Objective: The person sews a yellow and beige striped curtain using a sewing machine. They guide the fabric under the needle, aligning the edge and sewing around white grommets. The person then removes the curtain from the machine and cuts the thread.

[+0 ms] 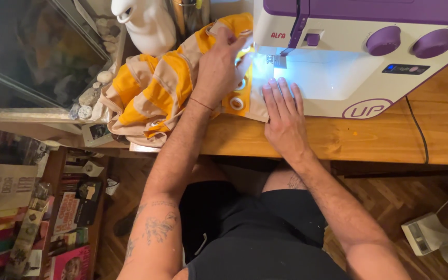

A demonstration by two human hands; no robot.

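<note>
Yellow-and-beige striped fabric (154, 88); white sewing machine (348, 57) with purple knobs (408, 41).

Sewing machine (369, 57) blocks ahead; bare tabletop (379, 140) rightward.

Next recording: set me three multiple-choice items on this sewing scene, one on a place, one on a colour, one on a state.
1. Where does the right hand lie?
A. Flat on the fabric at the front of the sewing machine
B. On the floor fan
C. On the books

2. What colours is the striped fabric?
A. Blue and white
B. Yellow-orange and beige
C. Green and black

3. How does the left hand stand to the fabric?
A. Apart from it, in the air
B. On it, fingers bent over the bunched cloth beside the needle area
C. Under the wooden table

Answers:
1 A: the palm and spread fingers press down by the lit needle area.
2 B: wide yellow-orange and beige bands show across the bunch.
3 B: the hand rests on the cloth left of the machine's lamp.
</note>
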